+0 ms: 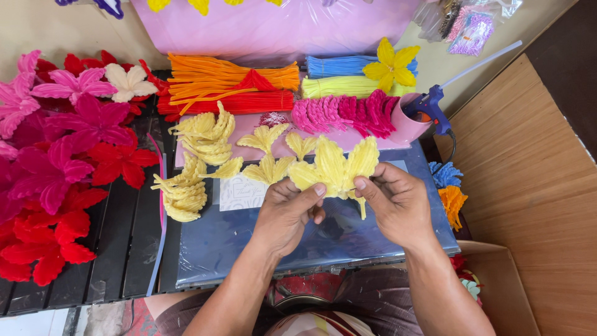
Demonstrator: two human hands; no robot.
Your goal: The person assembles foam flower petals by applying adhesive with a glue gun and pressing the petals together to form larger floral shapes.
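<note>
My left grip (287, 208) and right grip (393, 200): both pinching one yellow flower (336, 168), held over the blue sheet (249, 239). Beyond: loose yellow petals (198, 163); pink petals (345, 112); glue gun (429, 106); red flowers (68, 186) left.

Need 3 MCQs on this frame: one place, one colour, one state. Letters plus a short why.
1. Where is the blue glue gun?
A. Nose down in a pink cup at the mat's far right corner
B. Lying among the red flowers
C. In the left hand

2. What colour is the petal cluster held by both hands?
A. Orange
B. Pale yellow
C. Blue

3. How is the cluster held?
A. Lying loose on the mat
B. Clamped by the right hand alone
C. Pinched by the left hand and right hand together

Answers:
1 A, it stands in the pink cup.
2 B, it matches the loose yellow petals nearby.
3 C, fingers of both hands grip its base.
</note>
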